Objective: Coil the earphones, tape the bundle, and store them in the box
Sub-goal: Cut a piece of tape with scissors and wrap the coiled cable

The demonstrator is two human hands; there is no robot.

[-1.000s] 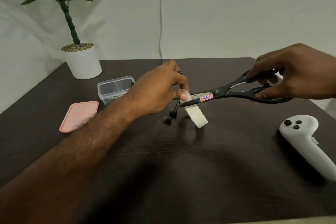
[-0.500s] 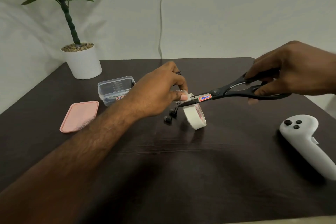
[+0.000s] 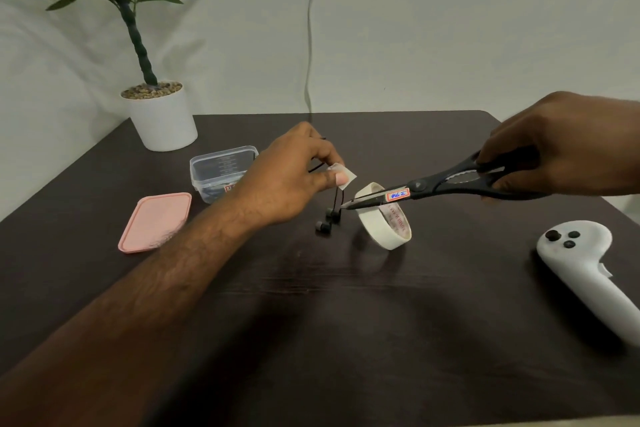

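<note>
Left hand [image 3: 294, 177]: pinched closed on the coiled earphones [image 3: 330, 215], with a short cut tab of white tape [image 3: 346, 178] sticking out past the thumb. 2 earbuds dangle below on thin black cords, just above the table [image 3: 346, 322].

Right hand [image 3: 568, 149]: closed through the handles of black scissors [image 3: 450, 185]; blades look nearly together, tips near the hanging cords and passing over the tape roll [image 3: 386, 218], which stands tilted on edge on the table.

Box [image 3: 223, 172]: clear plastic, open, behind the left hand. Pink lid [image 3: 156, 222] lies flat beside it.

Handling, earphones (judgement): very light, limp, springy; the coil likely loosens once the pinch slackens. Best held at the gathered loops, not by the buds or cord ends. Thin cord, easily nicked; scissor tips should stay clear of it.

Handling, tape tab (judgement): light, sticky, prone to folding on itself; hold by 1 edge and press around the bundle's middle.

Other items: white controller [image 3: 588, 270] at right, potted plant [image 3: 152, 107] at far left; both well apart from the work.
</note>
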